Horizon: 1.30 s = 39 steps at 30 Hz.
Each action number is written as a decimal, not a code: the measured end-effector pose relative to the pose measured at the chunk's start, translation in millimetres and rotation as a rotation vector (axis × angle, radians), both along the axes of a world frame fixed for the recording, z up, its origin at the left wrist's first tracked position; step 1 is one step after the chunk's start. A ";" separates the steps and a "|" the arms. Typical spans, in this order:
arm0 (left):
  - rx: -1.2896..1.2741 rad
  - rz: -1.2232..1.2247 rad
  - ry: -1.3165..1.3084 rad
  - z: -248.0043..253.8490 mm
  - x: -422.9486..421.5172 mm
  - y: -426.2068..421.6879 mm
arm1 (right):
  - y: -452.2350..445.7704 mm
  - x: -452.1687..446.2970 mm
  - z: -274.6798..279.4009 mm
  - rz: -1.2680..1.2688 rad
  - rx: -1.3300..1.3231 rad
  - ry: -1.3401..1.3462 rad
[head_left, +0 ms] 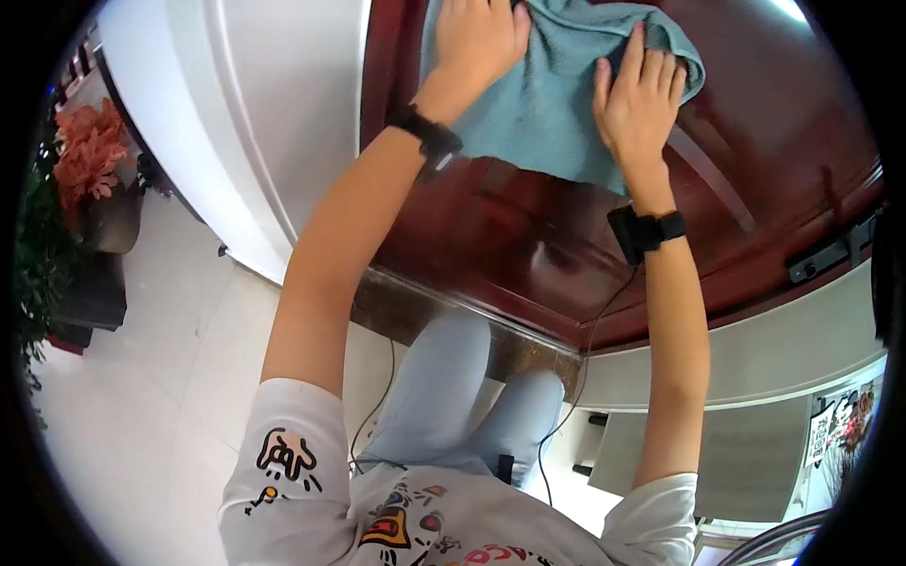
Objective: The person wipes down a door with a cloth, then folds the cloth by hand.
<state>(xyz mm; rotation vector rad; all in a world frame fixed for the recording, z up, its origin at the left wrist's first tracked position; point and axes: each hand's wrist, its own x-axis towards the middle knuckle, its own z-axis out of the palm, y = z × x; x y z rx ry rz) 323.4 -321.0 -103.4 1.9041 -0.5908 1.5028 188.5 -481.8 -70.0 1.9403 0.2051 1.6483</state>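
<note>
Teal towel (pixel 547 123), creased, edge folded, under flat, unclenched right hand (pixel 639 106); left hand (pixel 479 40) half-seen, grip unclear

The left hand (pixel 481 40) and right hand (pixel 642 106), with black straps (pixel 425 134) circling the wrists, are resting on a teal towel (pixel 547 113) against a glossy dark-red door (pixel 500 222) as coral flowers (pixel 90 151) are standing beyond a white panel (pixel 179 85).
</note>
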 end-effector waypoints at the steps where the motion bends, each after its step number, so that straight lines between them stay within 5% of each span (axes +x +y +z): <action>1: 0.023 0.020 0.014 -12.8 2.0 1.6 | 0.9 3.5 -13.7 0.018 -0.007 0.017; 5: 0.080 0.097 -0.157 -88.0 12.2 18.8 | 3.1 7.4 -104.1 -0.121 -0.008 0.248; 7: 0.033 -0.001 -0.114 -135.0 15.6 16.4 | -0.8 13.2 -161.4 -0.051 0.021 0.375; 11: 0.326 0.173 0.208 -272.2 21.9 16.5 | -16.1 7.5 -252.8 0.065 -0.026 0.532; 15: 0.739 -0.126 0.641 -339.9 1.4 29.9 | -22.9 -0.7 -320.8 -0.093 0.227 1.114; 17: 0.937 -0.073 0.609 -361.8 -16.3 29.7 | -37.5 -18.3 -357.5 0.081 0.153 0.936; 19: 0.671 -0.327 0.364 -396.5 -19.8 22.7 | -52.3 -32.7 -386.2 -0.002 0.266 1.055; 20: 0.717 -0.452 0.439 -397.0 -24.9 20.3 | -60.9 -41.4 -397.1 0.043 0.240 0.965; 21: 0.772 -0.581 0.516 -397.1 -30.8 15.9 | -62.6 -52.5 -395.0 -0.072 0.338 1.174; 27: 0.838 -0.492 0.369 -415.1 -81.7 -42.6 | -114.3 -147.2 -361.1 -0.199 0.415 0.936; 31: 0.988 -0.958 0.341 -409.0 -117.7 -119.1 | -139.7 -208.7 -321.2 -0.260 0.557 0.796; 35: 1.086 -1.119 0.653 -404.6 -155.5 -207.0 | -155.5 -256.4 -305.7 -0.298 0.739 0.634; 39: 1.185 -1.367 0.603 -402.5 -176.6 -298.7 | -166.8 -295.8 -301.5 -0.271 0.759 0.461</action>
